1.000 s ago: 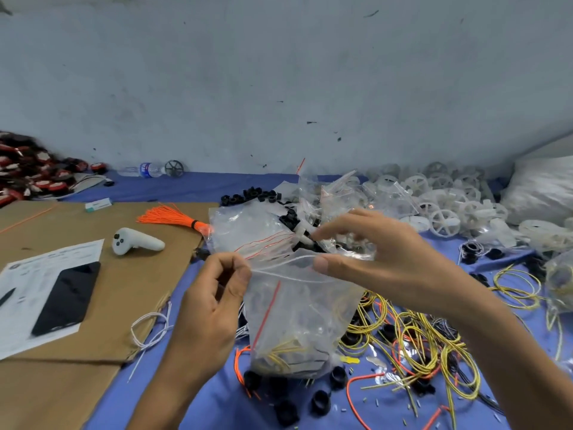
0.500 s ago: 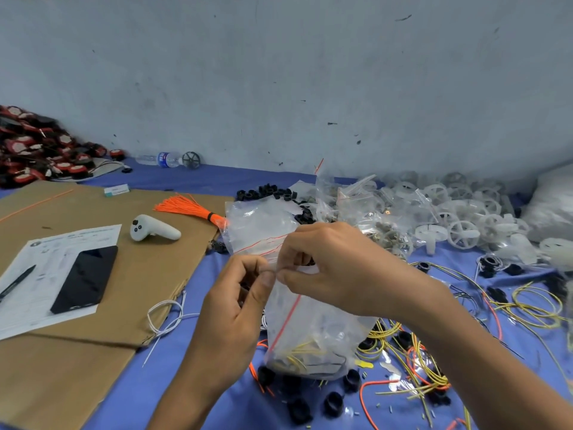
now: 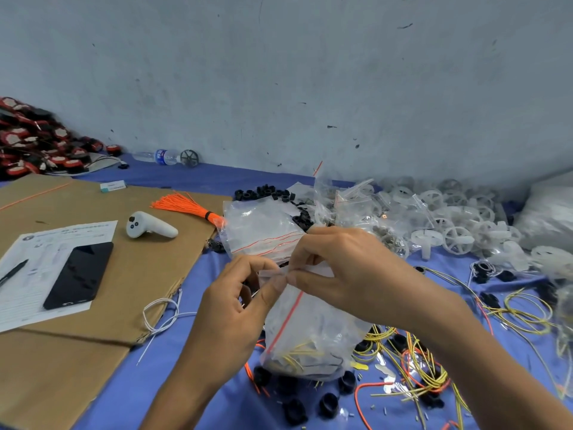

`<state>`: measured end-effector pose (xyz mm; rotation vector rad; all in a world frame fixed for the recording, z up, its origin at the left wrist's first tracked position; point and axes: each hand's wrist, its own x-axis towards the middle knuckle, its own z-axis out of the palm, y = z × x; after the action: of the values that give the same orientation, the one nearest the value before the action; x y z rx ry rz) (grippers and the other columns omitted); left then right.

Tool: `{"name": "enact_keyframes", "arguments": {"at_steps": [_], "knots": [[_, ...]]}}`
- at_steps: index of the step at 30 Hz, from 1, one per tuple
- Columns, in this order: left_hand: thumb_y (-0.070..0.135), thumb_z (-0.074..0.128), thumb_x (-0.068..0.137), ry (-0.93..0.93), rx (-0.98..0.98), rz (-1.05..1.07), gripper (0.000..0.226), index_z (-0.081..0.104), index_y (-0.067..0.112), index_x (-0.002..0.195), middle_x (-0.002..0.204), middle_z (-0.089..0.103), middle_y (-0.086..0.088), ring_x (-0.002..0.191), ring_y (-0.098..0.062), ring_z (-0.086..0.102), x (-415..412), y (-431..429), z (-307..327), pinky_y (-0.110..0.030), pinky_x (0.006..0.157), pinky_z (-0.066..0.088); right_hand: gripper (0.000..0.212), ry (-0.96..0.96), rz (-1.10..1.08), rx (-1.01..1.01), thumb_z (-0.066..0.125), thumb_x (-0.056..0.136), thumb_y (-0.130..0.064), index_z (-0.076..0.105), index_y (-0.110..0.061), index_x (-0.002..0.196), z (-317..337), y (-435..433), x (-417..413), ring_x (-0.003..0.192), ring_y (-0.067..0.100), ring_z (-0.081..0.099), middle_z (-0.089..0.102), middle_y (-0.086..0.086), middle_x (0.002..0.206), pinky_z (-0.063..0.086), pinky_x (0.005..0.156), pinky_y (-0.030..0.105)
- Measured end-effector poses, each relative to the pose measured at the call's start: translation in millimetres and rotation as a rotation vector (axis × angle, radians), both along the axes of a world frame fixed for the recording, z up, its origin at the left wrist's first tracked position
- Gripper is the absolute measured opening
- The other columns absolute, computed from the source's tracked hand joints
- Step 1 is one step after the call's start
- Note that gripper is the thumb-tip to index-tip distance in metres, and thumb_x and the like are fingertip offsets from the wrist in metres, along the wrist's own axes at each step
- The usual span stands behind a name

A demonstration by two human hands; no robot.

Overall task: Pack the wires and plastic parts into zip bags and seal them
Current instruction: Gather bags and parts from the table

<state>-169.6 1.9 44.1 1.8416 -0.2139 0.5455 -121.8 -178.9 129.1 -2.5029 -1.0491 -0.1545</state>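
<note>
At far left, a heap of glossy red-and-black parts (image 3: pixel 34 144) lies against the wall. A flat brown cardboard sheet (image 3: pixel 93 352) carries a printed paper (image 3: pixel 40 243), a black slab phone (image 3: pixel 79 274), a smooth white controller (image 3: pixel 150 226) and a tied bundle of thin orange wires (image 3: pixel 183 206). The left hand (image 3: pixel 238 308) pinches the top strip of a clear, crinkled zip bag (image 3: pixel 313 333) between thumb and forefinger. The right hand (image 3: pixel 347 274) pinches the same strip just beside it. The bag hangs between them above the blue cloth (image 3: pixel 248 181), with yellow wire coiled in its bottom and a red line down its side. To the right lie looped yellow wires (image 3: pixel 418 361), black rings (image 3: pixel 328 405) and translucent white spoked wheels (image 3: pixel 455 237).
</note>
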Motion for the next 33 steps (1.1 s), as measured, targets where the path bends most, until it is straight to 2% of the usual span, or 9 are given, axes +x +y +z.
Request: {"name": "enact_keyframes", "arguments": {"at_steps": [3, 8, 10, 17, 22, 28, 33], "knots": [[0.056, 0.059, 0.086, -0.014, 0.0, 0.016, 0.025, 0.064, 0.032, 0.094, 0.086, 0.062, 0.005, 0.069, -0.02, 0.051, -1, 0, 0, -0.031, 0.065, 0.046, 0.009, -0.002, -0.017, 0.005, 0.063, 0.091, -0.041, 0.064, -0.032, 0.092, 1, -6, 1, 0.086, 0.003, 0.054, 0.06, -0.017, 0.09, 0.049, 0.08, 0.034], [0.046, 0.074, 0.085, -0.004, -0.014, 0.013, 0.015, 0.069, 0.033, 0.09, 0.086, 0.068, 0.009, 0.068, -0.005, 0.055, 1, -2, 4, -0.014, 0.066, 0.044, 0.009, -0.028, 0.0, 0.008, 0.063, 0.092, -0.043, 0.063, -0.034, 0.091, -3, -9, 1, 0.083, 0.002, 0.051, 0.059, -0.018, 0.089, 0.049, 0.078, 0.033], [0.041, 0.072, 0.081, -0.008, -0.009, 0.016, 0.009, 0.071, 0.033, 0.085, 0.085, 0.07, 0.01, 0.073, -0.004, 0.058, 1, -3, 5, -0.011, 0.068, 0.042, 0.013, -0.024, -0.007, 0.01, 0.062, 0.089, -0.047, 0.063, -0.034, 0.09, -4, -12, 1, 0.082, 0.001, 0.051, 0.059, -0.018, 0.088, 0.049, 0.076, 0.033], [0.036, 0.075, 0.076, 0.004, -0.026, -0.008, 0.01, 0.072, 0.029, 0.082, 0.083, 0.071, 0.009, 0.07, -0.004, 0.059, 1, -2, 10, -0.012, 0.067, 0.045, 0.015, -0.052, -0.007, 0.015, 0.062, 0.09, -0.047, 0.064, -0.032, 0.09, -6, -20, 2, 0.083, 0.004, 0.053, 0.058, -0.018, 0.085, 0.049, 0.074, 0.034], [0.028, 0.076, 0.076, -0.02, -0.022, -0.002, 0.007, 0.074, 0.023, 0.08, 0.079, 0.072, 0.009, 0.069, -0.001, 0.06, -1, -1, 12, -0.009, 0.066, 0.043, 0.014, -0.031, -0.016, 0.041, 0.062, 0.09, -0.047, 0.064, -0.033, 0.091, -7, -30, 3, 0.086, 0.003, 0.055, 0.059, -0.017, 0.088, 0.048, 0.078, 0.033], [0.026, 0.077, 0.076, -0.052, 0.001, 0.043, 0.006, 0.074, 0.022, 0.079, 0.075, 0.072, 0.011, 0.068, -0.001, 0.06, -2, 4, 13, -0.009, 0.063, 0.042, 0.011, -0.018, -0.065, 0.088, 0.064, 0.088, -0.043, 0.066, -0.032, 0.088, -7, -54, 1, 0.088, 0.005, 0.059, 0.062, -0.017, 0.088, 0.046, 0.077, 0.027], [0.031, 0.075, 0.075, -0.049, 0.008, 0.076, 0.009, 0.074, 0.023, 0.079, 0.076, 0.072, 0.013, 0.069, 0.0, 0.061, -1, 9, 11, -0.011, 0.064, 0.042, 0.005, -0.026, -0.13, 0.091, 0.071, 0.085, -0.036, 0.066, -0.034, 0.082, -7, -83, 2, 0.085, 0.002, 0.059, 0.063, -0.019, 0.087, 0.042, 0.071, 0.012]]}}
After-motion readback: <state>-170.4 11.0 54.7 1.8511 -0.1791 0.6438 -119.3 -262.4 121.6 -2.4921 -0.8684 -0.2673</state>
